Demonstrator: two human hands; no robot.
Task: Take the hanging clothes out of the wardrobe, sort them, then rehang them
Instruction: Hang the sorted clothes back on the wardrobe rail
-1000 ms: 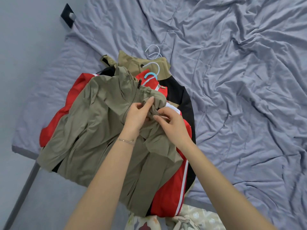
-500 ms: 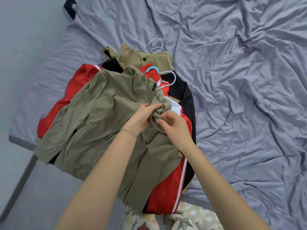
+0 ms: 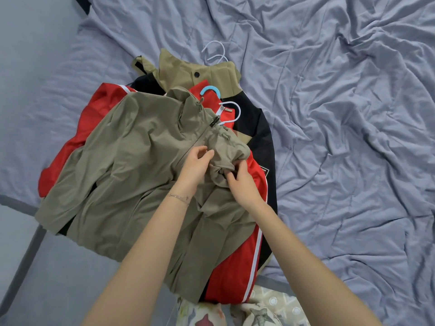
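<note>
The thin olive-green zip jacket is gripped at its bunched front by the left hand and right hand. It's piled over a red white-striped jacket on the wrinkled grey-blue bedsheet.

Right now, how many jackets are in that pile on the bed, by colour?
olive-green jacket: 1
red jacket: 1
black and tan jacket: 1
Total: 3 jackets showing; any others hidden underneath cannot be seen.
</note>
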